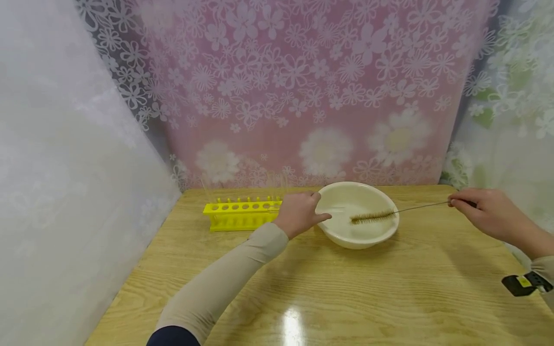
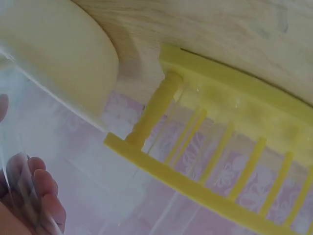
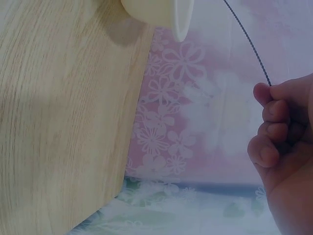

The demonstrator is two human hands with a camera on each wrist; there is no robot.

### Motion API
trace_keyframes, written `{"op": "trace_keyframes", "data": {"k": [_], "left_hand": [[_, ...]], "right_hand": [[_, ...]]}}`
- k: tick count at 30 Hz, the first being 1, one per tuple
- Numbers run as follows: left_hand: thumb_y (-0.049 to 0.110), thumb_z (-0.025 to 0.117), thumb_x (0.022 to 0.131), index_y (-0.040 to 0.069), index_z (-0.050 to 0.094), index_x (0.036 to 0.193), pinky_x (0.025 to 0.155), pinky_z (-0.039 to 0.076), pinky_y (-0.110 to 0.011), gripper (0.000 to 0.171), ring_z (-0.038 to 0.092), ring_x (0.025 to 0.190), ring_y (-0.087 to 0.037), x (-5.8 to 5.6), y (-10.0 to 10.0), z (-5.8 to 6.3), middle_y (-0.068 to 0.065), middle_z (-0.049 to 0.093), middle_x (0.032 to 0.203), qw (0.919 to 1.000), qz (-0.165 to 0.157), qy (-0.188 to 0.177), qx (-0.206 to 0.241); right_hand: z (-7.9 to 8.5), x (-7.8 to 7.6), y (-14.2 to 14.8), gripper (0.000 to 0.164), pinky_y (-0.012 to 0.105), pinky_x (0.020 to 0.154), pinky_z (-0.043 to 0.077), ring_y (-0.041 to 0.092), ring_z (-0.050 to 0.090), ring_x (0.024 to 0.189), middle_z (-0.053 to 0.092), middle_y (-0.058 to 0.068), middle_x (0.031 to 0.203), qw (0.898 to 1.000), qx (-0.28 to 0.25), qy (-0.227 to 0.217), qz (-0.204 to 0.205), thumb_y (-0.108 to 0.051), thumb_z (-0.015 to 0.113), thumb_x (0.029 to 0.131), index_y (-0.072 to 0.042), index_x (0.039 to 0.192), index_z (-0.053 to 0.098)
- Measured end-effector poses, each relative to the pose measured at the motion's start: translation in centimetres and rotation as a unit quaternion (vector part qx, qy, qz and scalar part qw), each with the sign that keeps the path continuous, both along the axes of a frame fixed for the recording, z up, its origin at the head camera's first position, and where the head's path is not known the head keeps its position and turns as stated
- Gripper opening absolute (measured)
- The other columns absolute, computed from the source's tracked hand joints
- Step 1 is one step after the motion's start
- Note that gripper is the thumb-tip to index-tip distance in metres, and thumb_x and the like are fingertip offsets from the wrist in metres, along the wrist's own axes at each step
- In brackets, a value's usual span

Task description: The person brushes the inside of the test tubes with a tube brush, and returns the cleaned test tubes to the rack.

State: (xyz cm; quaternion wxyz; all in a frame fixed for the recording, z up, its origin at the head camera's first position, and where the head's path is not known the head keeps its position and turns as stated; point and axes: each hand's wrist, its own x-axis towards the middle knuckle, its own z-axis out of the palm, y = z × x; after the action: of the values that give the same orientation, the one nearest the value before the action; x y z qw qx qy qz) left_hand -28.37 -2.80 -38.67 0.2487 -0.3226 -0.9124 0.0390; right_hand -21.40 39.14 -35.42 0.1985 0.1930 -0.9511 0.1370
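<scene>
I have the left hand [image 1: 302, 214] curled round a clear slender tube [image 2: 17, 169], the right hand [image 1: 493, 214] pinching a brown-bristled wire brush [image 1: 374, 217] over a round cream bowl [image 1: 359, 242].

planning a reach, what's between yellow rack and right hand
The head view shows the left hand with a clear tube, the cream bowl and the brush between yellow rack and right hand.

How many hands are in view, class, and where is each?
2: the left hand at the left rim of the bowl, holding a clear tube; the right hand right of the bowl, gripping a brush.
</scene>
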Motion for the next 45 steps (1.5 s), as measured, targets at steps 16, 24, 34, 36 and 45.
{"op": "trace_keyframes", "data": {"k": [16,24,34,36,45], "left_hand": [[0.039,0.056,0.100,0.022,0.068,0.098,0.051,0.037,-0.028,0.020,0.045,0.054,-0.015,1.0,-2.6,0.6,0.003,0.055,0.068,0.8821,-0.018,-0.226,0.413],[0.023,0.056,0.101,0.013,0.069,0.109,0.057,0.045,-0.029,0.018,0.055,0.070,-0.019,1.4,-4.3,1.4,-0.003,0.064,0.088,0.7971,-0.045,-0.211,0.564],[0.026,0.058,0.104,0.013,0.064,0.120,0.078,0.051,-0.033,0.022,0.060,0.084,-0.019,0.9,-7.2,2.1,-0.005,0.064,0.103,0.7754,-0.041,-0.141,0.614],[0.025,0.059,0.104,0.014,0.064,0.121,0.079,0.051,-0.034,0.022,0.060,0.086,-0.020,0.7,-7.7,2.0,-0.006,0.064,0.103,0.7719,-0.037,-0.128,0.622],[0.030,0.057,0.104,0.013,0.063,0.123,0.083,0.053,-0.035,0.027,0.062,0.090,-0.018,-0.6,-9.2,1.6,-0.007,0.064,0.106,0.7771,-0.029,-0.069,0.625]], "right_hand": [[-0.7,-0.8,-0.3,0.018,0.025,0.056,0.048,-0.012,0.056,0.076,0.075,0.014,0.098,0.999,-0.025,-0.020,0.021,-0.005,0.060,0.100,0.001,0.112,0.072],[-1.1,-1.0,-0.5,0.019,0.025,0.053,0.044,-0.011,0.056,0.072,0.075,0.016,0.097,0.998,-0.052,-0.029,0.029,-0.004,0.058,0.101,0.002,0.111,0.072],[-1.8,-1.2,-0.6,0.019,0.024,0.054,0.043,-0.011,0.055,0.075,0.075,0.014,0.099,0.997,-0.061,-0.041,0.030,-0.001,0.057,0.101,0.004,0.112,0.072],[-1.9,-1.3,-0.7,0.019,0.024,0.056,0.045,-0.011,0.056,0.077,0.074,0.014,0.099,0.996,-0.064,-0.048,0.031,-0.001,0.057,0.101,0.004,0.112,0.072],[-2.3,-1.4,-0.8,0.020,0.024,0.060,0.050,-0.018,0.051,0.085,0.074,0.014,0.102,0.995,-0.072,-0.064,0.031,-0.002,0.056,0.102,0.004,0.113,0.071]]}}
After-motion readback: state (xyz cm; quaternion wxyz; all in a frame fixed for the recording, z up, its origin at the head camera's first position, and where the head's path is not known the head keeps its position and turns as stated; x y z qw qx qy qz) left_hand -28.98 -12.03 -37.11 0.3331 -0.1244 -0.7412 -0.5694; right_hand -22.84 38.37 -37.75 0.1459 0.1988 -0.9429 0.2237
